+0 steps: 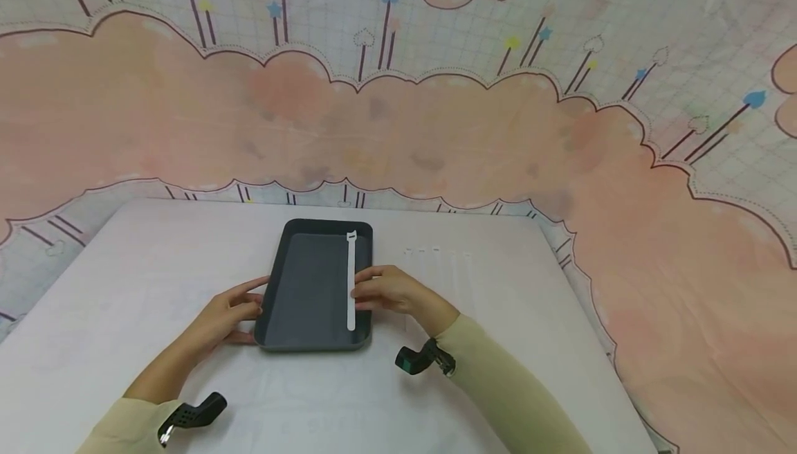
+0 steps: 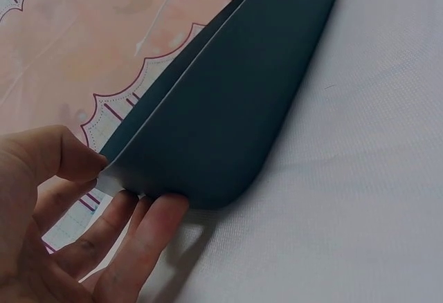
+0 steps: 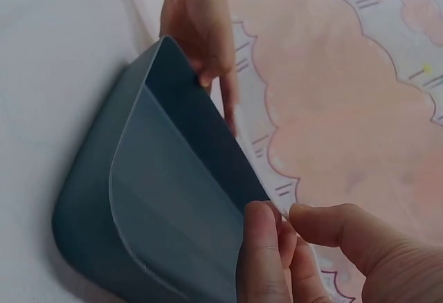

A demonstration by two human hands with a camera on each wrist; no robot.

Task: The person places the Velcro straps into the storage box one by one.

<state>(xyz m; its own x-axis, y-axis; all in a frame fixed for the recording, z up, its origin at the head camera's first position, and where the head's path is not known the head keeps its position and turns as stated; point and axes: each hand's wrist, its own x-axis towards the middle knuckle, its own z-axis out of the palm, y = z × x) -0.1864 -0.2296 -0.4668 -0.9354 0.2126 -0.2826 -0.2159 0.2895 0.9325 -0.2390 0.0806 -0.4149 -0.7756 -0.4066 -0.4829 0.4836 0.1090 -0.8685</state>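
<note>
Tray (image 1: 299, 295): apparently plastic, smooth, matt. Strip (image 1: 351, 281): smooth-looking, matt; cloth or plastic, cannot be told. Table cover (image 2: 374, 144): woven cloth, fine grain, matt. Backdrop (image 1: 311, 135): smooth printed sheet, slight sheen. Sleeve (image 1: 510, 385): matt cloth. Wrist camera (image 1: 202, 412): matt plastic, shiny metal clip (image 1: 165, 433).

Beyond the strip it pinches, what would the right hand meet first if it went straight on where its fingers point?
Most likely the opposite side wall of the dark tray, next to the left hand. Depth is unclear, though: the right hand may sit above that rim.
</note>
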